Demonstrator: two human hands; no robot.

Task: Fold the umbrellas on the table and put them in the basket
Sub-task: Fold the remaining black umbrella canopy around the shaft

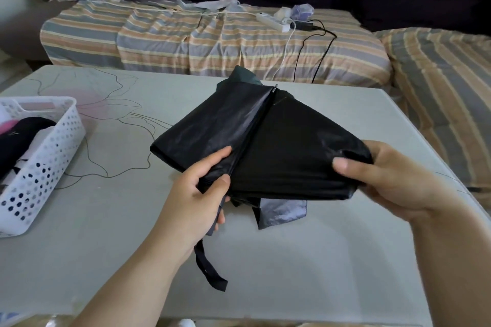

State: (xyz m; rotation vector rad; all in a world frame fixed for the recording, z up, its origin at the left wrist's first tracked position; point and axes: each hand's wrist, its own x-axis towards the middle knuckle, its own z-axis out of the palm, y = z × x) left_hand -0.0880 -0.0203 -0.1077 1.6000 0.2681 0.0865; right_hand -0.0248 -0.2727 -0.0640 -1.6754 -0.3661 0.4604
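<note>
You hold the black umbrella just above the table, its canopy loose and half gathered. Your left hand grips the bunched folds beside a rib; your right hand pinches the far edge. The fabric looks light, limp and slick, so take it along the stiff ribs. The white basket sits at the table's left.

left hand: bare, no glove, ring or watch | right hand: bare, short plain thumbnail showed | forearms: both bare to frame edge, no sleeve in view
</note>
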